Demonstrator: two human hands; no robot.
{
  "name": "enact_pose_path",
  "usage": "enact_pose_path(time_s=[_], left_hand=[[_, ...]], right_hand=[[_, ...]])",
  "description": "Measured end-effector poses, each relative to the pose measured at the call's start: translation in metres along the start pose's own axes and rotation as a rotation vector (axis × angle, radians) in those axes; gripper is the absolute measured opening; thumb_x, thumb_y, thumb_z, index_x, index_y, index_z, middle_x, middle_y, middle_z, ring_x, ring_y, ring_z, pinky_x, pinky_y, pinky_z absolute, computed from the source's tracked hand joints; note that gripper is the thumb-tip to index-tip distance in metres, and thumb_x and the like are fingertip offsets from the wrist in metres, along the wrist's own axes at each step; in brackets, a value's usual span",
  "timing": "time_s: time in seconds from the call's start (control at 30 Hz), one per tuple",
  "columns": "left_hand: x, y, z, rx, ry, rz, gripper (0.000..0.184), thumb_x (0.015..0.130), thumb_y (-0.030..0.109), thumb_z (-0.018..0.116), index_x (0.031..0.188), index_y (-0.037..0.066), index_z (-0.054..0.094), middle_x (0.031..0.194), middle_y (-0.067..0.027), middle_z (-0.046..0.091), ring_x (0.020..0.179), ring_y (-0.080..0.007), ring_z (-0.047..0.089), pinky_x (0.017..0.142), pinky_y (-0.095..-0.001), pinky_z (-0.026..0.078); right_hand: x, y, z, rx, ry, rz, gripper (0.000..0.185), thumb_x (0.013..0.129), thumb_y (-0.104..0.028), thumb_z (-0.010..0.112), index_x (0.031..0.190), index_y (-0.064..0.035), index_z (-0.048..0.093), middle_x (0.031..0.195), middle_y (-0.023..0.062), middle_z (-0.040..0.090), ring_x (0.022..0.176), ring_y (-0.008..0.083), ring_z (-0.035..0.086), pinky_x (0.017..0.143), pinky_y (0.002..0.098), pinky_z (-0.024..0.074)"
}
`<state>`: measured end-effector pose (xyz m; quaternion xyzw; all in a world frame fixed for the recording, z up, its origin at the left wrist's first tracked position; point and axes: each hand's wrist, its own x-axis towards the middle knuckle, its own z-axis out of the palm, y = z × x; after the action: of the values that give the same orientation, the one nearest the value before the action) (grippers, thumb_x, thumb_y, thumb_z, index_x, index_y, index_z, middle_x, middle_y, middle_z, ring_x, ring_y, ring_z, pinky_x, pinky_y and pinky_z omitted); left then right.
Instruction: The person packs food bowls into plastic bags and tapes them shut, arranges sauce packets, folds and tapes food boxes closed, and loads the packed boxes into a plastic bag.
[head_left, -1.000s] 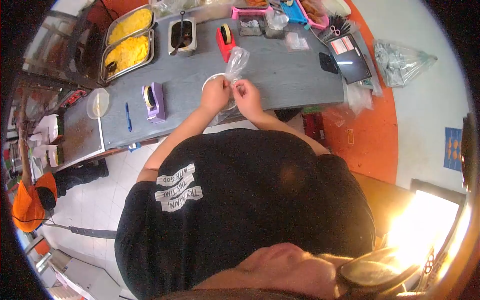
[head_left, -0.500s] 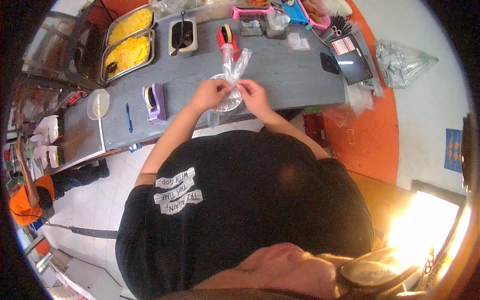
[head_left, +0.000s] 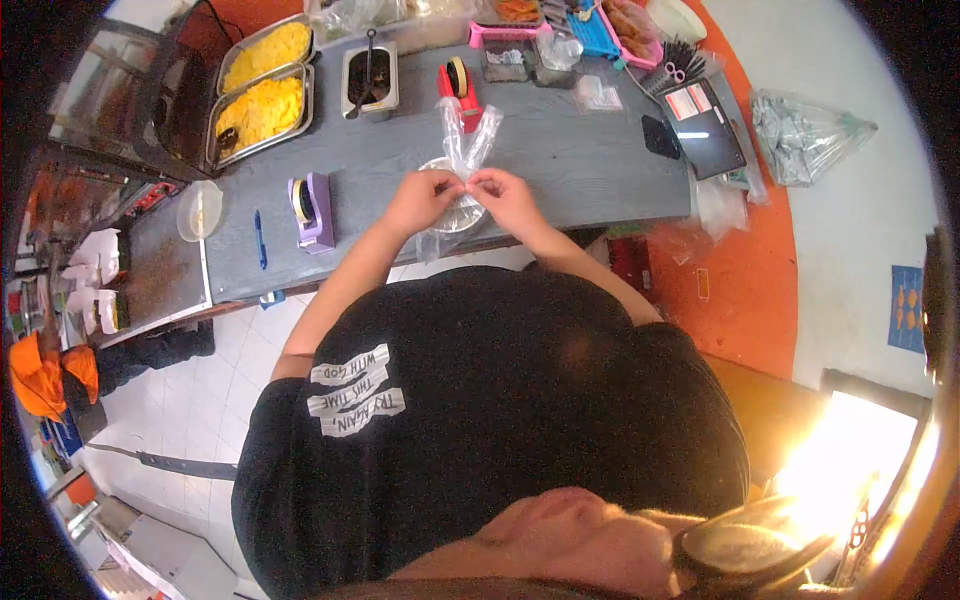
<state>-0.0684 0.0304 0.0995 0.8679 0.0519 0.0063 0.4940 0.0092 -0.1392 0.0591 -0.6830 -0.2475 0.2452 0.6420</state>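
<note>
A clear plastic bag (head_left: 468, 150) wraps a round white bowl (head_left: 462, 221) near the table's front edge, and its two loose ends stick up and away from me. My left hand (head_left: 424, 199) pinches the gathered plastic from the left. From the right, my right hand (head_left: 506, 197) pinches it too, the fingertips of both hands nearly meeting above the bowl. What lies inside the bowl is hidden by the plastic and my hands. Just beyond the bag stands a red tape dispenser (head_left: 470, 108).
On the grey table (head_left: 590, 160) are a purple tape dispenser (head_left: 316, 215), a blue pen (head_left: 260, 240), a plastic tub (head_left: 199, 212), trays of yellow food (head_left: 262, 115), a metal pan with a ladle (head_left: 370, 85) and a tablet (head_left: 704, 135). A person in orange (head_left: 45, 375) is at far left.
The bag's ends have spread into two upright strips above my hands. Both hands stay pinched at the gathered plastic. The person in orange has shifted.
</note>
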Motion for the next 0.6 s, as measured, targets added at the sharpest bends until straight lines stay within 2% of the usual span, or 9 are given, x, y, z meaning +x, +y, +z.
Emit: enact_pose_path(time_s=[0.17, 0.27, 0.33, 0.43, 0.53, 0.6], left_hand=[[0.000, -0.006, 0.003, -0.005, 0.032, 0.047, 0.016, 0.082, 0.018, 0.064, 0.090, 0.003, 0.067, 0.078, -0.0125, 0.066, 0.067, -0.0188, 0.062, 0.064, -0.0316, 0.048], [0.000, -0.008, 0.005, -0.020, 0.022, 0.029, 0.018, 0.083, 0.018, 0.063, 0.091, 0.003, 0.066, 0.078, -0.0121, 0.066, 0.068, -0.0172, 0.062, 0.065, -0.0312, 0.048], [0.002, -0.008, 0.005, -0.030, 0.026, 0.026, 0.018, 0.083, 0.018, 0.063, 0.091, 0.002, 0.066, 0.078, -0.0119, 0.066, 0.068, -0.0171, 0.062, 0.065, -0.0312, 0.048], [0.001, -0.004, 0.007, -0.008, 0.041, 0.030, 0.017, 0.083, 0.018, 0.064, 0.091, 0.003, 0.067, 0.077, -0.0110, 0.066, 0.068, -0.0165, 0.062, 0.064, -0.0309, 0.048], [-0.001, -0.002, 0.013, -0.099, 0.069, -0.074, 0.017, 0.081, 0.015, 0.065, 0.092, 0.003, 0.066, 0.076, -0.0112, 0.066, 0.067, -0.0158, 0.062, 0.063, -0.0307, 0.048], [0.000, -0.004, 0.020, -0.016, 0.231, 0.047, 0.017, 0.078, 0.013, 0.065, 0.091, 0.003, 0.064, 0.071, -0.0111, 0.065, 0.063, -0.0177, 0.062, 0.060, -0.0311, 0.049]], right_hand=[[0.001, 0.002, -0.004, -0.016, 0.042, 0.013, 0.010, 0.086, -0.006, 0.061, 0.095, -0.0019, 0.060, 0.085, -0.0014, 0.061, 0.077, 0.0048, 0.053, 0.068, 0.0197, 0.0421], [0.003, 0.014, -0.004, 0.159, 0.098, 0.000, 0.015, 0.083, -0.012, 0.065, 0.095, -0.0032, 0.062, 0.083, 0.0007, 0.064, 0.075, 0.0073, 0.056, 0.068, 0.0226, 0.0449], [0.002, 0.014, -0.004, 0.008, 0.061, -0.002, 0.015, 0.082, -0.013, 0.066, 0.092, -0.0031, 0.063, 0.081, -0.0002, 0.063, 0.074, 0.0065, 0.055, 0.067, 0.0229, 0.0446], [0.004, 0.009, -0.008, -0.020, -0.013, 0.044, 0.016, 0.081, -0.015, 0.067, 0.091, -0.0026, 0.063, 0.079, -0.0006, 0.063, 0.073, 0.0056, 0.054, 0.066, 0.0228, 0.0439], [0.010, 0.010, -0.017, -0.079, -0.079, 0.065, 0.017, 0.082, -0.015, 0.066, 0.092, -0.0023, 0.063, 0.081, -0.0003, 0.063, 0.073, 0.0060, 0.054, 0.065, 0.0227, 0.0437], [0.001, 0.001, -0.023, 0.005, -0.151, 0.060, 0.016, 0.083, -0.015, 0.065, 0.092, -0.0023, 0.063, 0.081, -0.0003, 0.062, 0.072, 0.0065, 0.054, 0.064, 0.0233, 0.0438]])
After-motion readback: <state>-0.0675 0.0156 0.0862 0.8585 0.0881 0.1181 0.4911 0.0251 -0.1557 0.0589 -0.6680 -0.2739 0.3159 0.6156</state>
